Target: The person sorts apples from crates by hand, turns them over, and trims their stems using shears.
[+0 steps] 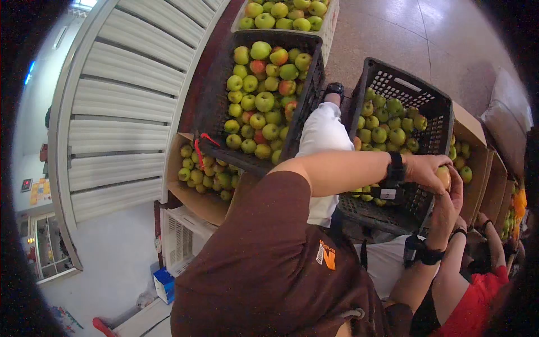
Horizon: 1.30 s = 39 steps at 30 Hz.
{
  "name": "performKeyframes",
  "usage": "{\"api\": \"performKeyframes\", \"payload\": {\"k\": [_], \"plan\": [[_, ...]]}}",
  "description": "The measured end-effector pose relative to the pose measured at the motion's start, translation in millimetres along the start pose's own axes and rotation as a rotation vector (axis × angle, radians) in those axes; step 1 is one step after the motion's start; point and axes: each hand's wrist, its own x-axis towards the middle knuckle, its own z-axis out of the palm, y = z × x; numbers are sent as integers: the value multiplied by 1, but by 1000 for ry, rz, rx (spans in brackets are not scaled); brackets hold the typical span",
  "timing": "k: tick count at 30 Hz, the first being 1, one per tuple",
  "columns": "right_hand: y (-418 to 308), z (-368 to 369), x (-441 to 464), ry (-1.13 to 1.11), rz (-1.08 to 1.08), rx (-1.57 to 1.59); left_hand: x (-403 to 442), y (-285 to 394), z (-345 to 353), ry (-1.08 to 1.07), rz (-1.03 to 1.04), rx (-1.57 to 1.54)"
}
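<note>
The apple is held over the side wall of the black crate, above the apples in it. The left hand grasps it from one side, and the right hand closes on it from the other, so both share the grip and hide much of its surface. A firm but gentle hold, with pressure spread along the fingers, should suit something so smooth and round; fingertips digging in could bruise it. Keeping the wrists low over the crate would shorten any drop.

The apple is pale, blushed and rounded. Those in the crate are mostly green, glossy and slightly uneven in shape. The crate itself is stiff plastic, its walls pierced by a grid of small holes. Right of the crate stands a cardboard box with flat brown sides, and below it on that side is another person's red sleeve. Left of the crate, past the wearer's white trouser leg, a second crate holds green and red-flushed apples. Farther left rises a ribbed white shutter.
</note>
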Motion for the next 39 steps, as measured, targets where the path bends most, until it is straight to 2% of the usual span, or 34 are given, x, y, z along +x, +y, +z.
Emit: {"api": "performKeyframes", "payload": {"k": [6,8,12,14,18,24,30,33,39], "plan": [[6,-9,1,-36,15,-5,-2,6,1,22,-16,12],[-1,-2,0,-26,35,87,-2,9,3,31,4,-5],[-9,-1,0,-16,68,212,0,12,0,-32,31,-224],[-8,-1,1,-10,59,144,-2,13,0,-49,-19,-399],[-12,6,2,19,31,32,-8,21,-1,-60,-100,-432],[-19,2,2,-74,11,-199,-8,21,0,-47,-109,-474],[-10,1,3,-64,27,-83,-1,5,-1,-17,-63,-408],[-1,-6,5,-66,-51,-175,2,-2,0,-8,-43,-395],[-1,-7,3,-53,-57,-230,3,-4,2,11,-51,-387]]}}
